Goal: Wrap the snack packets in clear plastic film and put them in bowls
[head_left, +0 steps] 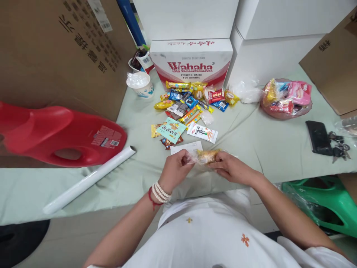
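Packet (206, 157), oblong, clear-and-yellow plastic, is gripped at opposite ends by left hand (177, 168) and right hand (231, 168), apparently for control, in front of the red-and-white cardboard Wahaha box (192, 67).

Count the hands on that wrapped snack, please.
2. The left hand pinches clear plastic at the left end of the wrapped snack; the right hand holds its right end. No other hands show.

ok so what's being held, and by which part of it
A wrapped snack: left hand pinching clear film at one end, right hand gripping the other.
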{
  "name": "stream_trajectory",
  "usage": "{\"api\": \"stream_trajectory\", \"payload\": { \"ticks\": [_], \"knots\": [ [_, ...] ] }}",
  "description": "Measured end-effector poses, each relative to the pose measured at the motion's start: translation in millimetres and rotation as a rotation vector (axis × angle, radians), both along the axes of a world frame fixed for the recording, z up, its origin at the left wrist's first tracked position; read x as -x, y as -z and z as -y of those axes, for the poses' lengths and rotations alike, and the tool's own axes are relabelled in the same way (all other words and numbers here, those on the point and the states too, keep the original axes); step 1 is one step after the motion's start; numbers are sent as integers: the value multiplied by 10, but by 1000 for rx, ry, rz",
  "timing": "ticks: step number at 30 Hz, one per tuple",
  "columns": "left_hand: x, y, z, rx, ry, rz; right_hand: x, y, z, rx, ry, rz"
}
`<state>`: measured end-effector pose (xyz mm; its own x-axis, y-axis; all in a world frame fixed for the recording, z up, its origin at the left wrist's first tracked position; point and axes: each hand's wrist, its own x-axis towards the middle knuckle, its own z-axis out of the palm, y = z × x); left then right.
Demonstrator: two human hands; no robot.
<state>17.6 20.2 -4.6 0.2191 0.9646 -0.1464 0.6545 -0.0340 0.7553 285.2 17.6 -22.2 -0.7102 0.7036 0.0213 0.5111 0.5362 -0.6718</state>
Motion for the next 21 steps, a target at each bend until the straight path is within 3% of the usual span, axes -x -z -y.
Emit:
{"api": "stream_trajectory", "payload": {
  "ticks": [3,6,9,12,16,21],
  "knots": [
    [-342,22,-31,-4,92,87,12,-34,19,12,18,-8],
    [-652,106,-69,-83,158,-175,-13,11,86,35,85,-75],
    [-758,156,-74,-114,173,-417,-74,163,190,-71,462,-86],
    [-710,160,-80,-188,95,-500,-131,340,298,-270,854,117],
    [-641,163,-107,-178,37,-521,-124,375,363,-300,855,182],
    [-759,144,-77,-94,118,-508,143,129,311,-205,747,-35]
  ]
}}
